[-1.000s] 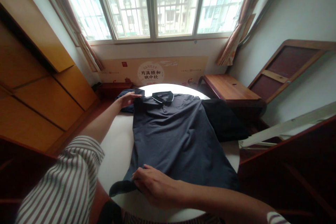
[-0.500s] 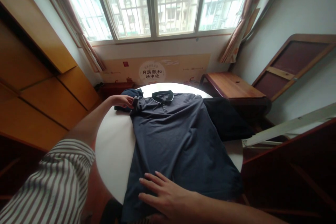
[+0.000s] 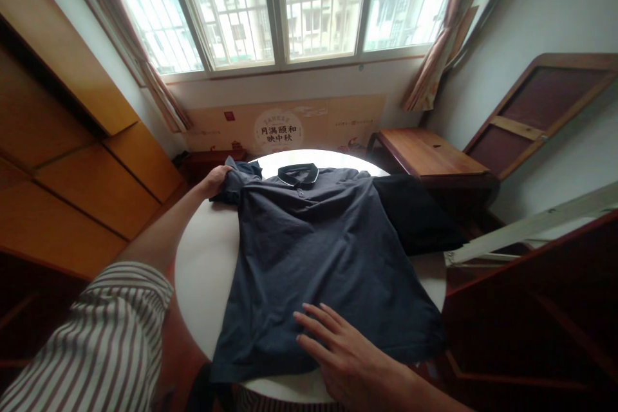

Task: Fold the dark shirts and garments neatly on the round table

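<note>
A dark blue-grey polo shirt (image 3: 309, 257) lies front up on a round white table (image 3: 205, 264), its collar toward the window and its hem toward me. My left hand (image 3: 216, 180) is closed on the shirt's left-side sleeve and holds it out past the table's edge. Over the lower front of the shirt, my right hand (image 3: 338, 347) is spread with its fingers apart; whether it touches the cloth I cannot tell. The other sleeve (image 3: 418, 215), darker, stretches out to the right. Behind the held sleeve shows a bit of dark folded cloth (image 3: 253, 168).
A wooden side table (image 3: 429, 151) stands at the back right, beside a leaning framed panel (image 3: 526, 116). Yellow-brown cabinets (image 3: 91, 187) line the left. A printed cardboard panel (image 3: 338, 119) lies below the window. At right, a pale bar (image 3: 521, 228) comes close to the table.
My left hand has pulled the sleeve outward to the left, and it now lies more open. My right hand has shifted right across the shirt's lower front, and the hem's left corner has moved left.
</note>
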